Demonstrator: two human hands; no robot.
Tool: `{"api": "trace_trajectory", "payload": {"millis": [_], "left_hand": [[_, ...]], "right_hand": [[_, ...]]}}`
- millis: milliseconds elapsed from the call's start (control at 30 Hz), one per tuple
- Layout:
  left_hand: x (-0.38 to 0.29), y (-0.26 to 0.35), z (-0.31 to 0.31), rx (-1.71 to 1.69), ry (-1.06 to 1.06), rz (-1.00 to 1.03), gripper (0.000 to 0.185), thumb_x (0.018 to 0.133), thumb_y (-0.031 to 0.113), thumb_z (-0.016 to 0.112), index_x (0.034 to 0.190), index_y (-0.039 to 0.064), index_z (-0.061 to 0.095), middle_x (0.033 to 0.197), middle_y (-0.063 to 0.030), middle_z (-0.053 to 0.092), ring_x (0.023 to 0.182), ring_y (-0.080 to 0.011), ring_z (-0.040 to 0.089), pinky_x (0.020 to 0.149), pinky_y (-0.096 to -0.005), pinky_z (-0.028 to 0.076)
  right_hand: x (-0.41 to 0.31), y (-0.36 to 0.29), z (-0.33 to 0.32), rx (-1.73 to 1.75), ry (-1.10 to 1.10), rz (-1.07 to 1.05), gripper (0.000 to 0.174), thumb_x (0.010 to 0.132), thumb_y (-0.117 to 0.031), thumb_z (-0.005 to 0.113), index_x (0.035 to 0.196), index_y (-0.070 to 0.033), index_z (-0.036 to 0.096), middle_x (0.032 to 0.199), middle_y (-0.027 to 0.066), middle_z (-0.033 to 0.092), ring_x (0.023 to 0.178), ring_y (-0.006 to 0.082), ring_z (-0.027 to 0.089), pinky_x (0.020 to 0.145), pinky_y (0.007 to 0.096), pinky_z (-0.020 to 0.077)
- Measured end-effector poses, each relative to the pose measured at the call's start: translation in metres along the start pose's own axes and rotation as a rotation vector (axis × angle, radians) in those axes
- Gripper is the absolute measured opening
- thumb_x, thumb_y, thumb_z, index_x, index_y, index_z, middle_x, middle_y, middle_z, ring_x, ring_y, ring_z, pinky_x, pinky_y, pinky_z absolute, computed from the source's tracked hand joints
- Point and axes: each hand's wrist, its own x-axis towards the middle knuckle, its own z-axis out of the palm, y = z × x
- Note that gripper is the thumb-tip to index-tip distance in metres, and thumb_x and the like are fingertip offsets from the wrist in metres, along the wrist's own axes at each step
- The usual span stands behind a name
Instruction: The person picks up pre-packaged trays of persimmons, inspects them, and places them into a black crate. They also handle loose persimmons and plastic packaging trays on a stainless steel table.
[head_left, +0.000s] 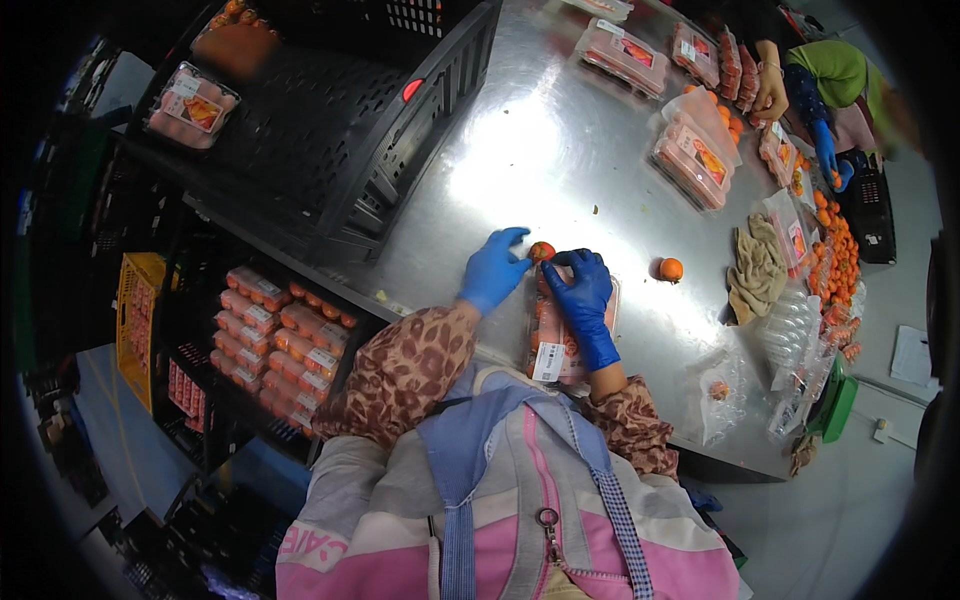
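In the head view, a clear plastic clamshell pack of orange fruit (551, 328) with a white label lies at the table's near edge. My right hand (583, 300), in a dark blue glove, rests over its upper part. A small orange-red fruit with a green calyx (541, 252) sits at the pack's far end, between my hands. My left hand (493, 271), in a lighter blue glove, is beside that fruit with thumb and forefinger apart. Whether either hand grips the fruit or the pack is unclear. One loose orange fruit (670, 270) lies to the right.
A black plastic crate (360, 169) stands at left, holding a fruit pack (193, 107). Stacked packs (300, 360) sit below. More packs (694, 163), a tan cloth (757, 262), empty clamshells (791, 337) and a fruit pile (836, 247) lie right. Co-workers' hands (771, 91) work at upper right.
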Motion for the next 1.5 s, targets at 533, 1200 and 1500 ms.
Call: {"api": "trace_trajectory", "payload": {"millis": [533, 1200, 1500], "left_hand": [[0.015, -0.016, -0.053, -0.882, -0.171, -0.274, 0.037, 0.083, 0.024, 0.067, 0.114, 0.009, 0.055, 0.102, -0.0087, 0.061, 0.085, -0.0189, 0.062, 0.073, -0.0308, 0.050], [-0.060, -0.001, -0.032, 0.088, 0.138, 0.046, 0.033, 0.088, 0.017, 0.056, 0.119, 0.006, 0.052, 0.102, -0.0119, 0.060, 0.087, -0.0241, 0.061, 0.076, -0.0359, 0.050], [-0.059, -0.033, -0.012, -0.443, -0.097, -0.210, 0.029, 0.093, 0.014, 0.045, 0.118, 0.000, 0.049, 0.096, -0.0102, 0.061, 0.077, -0.0166, 0.062, 0.065, -0.0287, 0.052]], "right_hand": [[0.001, 0.000, 0.000, 0.025, 0.013, -0.002, 0.012, 0.074, -0.024, 0.068, 0.082, -0.015, 0.068, 0.084, 0.0044, 0.064, 0.081, 0.0253, 0.058, 0.072, 0.0366, 0.0454], [0.013, -0.046, 0.012, 0.038, -0.228, -0.187, 0.024, 0.073, -0.035, 0.064, 0.082, -0.012, 0.069, 0.084, 0.0090, 0.062, 0.085, 0.0279, 0.055, 0.075, 0.0408, 0.0425], [0.013, -0.046, 0.007, 0.092, -0.198, -0.185, 0.021, 0.071, -0.032, 0.067, 0.077, -0.012, 0.069, 0.081, 0.0082, 0.062, 0.081, 0.0282, 0.056, 0.073, 0.0392, 0.0439]]}}
